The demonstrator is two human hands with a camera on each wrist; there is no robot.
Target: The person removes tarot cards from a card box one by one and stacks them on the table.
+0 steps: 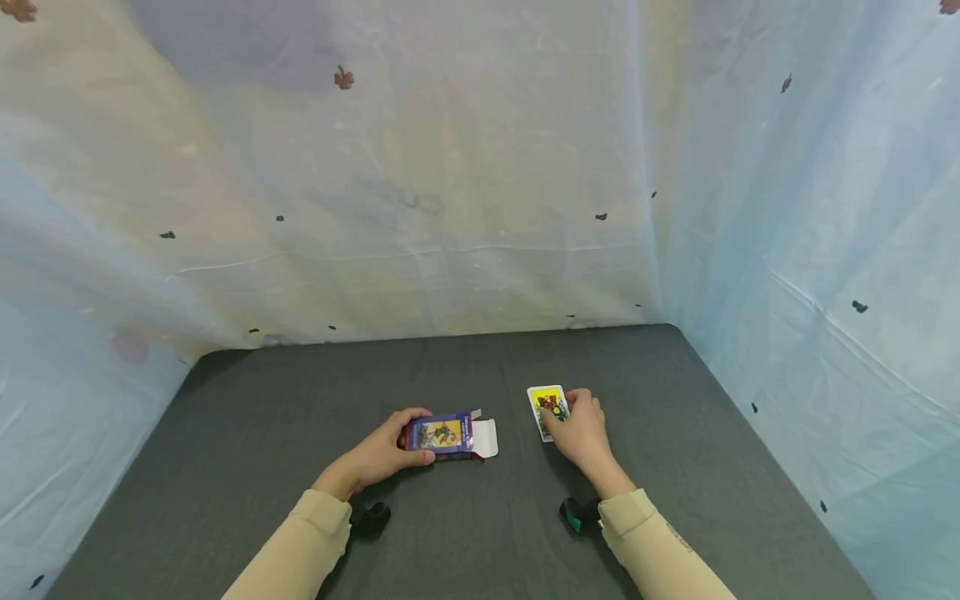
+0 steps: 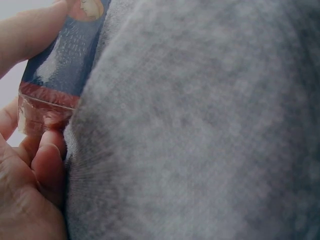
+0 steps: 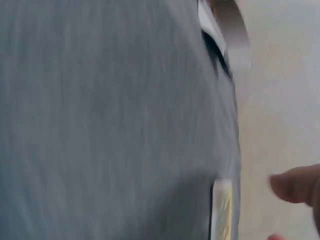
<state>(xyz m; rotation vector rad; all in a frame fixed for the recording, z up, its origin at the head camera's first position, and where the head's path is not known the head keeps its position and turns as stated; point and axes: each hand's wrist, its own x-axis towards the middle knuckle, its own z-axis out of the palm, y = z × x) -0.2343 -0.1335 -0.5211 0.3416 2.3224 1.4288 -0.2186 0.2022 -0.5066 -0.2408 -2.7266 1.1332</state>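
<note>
My left hand [image 1: 382, 450] grips a small blue-and-red card box [image 1: 444, 435], thumb along the near side and fingers on the far side. The box lies at the table with its white end flap [image 1: 485, 438] folded out to the right. In the left wrist view, the thumb and curled fingers hold the box's red end [image 2: 47, 107]. To the right, a stack of cards [image 1: 547, 402] with a yellow picture on top lies on the table. Over its right part is my right hand [image 1: 583, 429]; the right wrist view shows the thumb [image 3: 295, 185] apart from the stack.
A dark grey cloth covers the table [image 1: 337, 375]. Pale patterned sheeting [image 1: 465, 167] hangs behind it and along both sides. Black straps [image 1: 371, 521] are at both wrists, close over the cloth.
</note>
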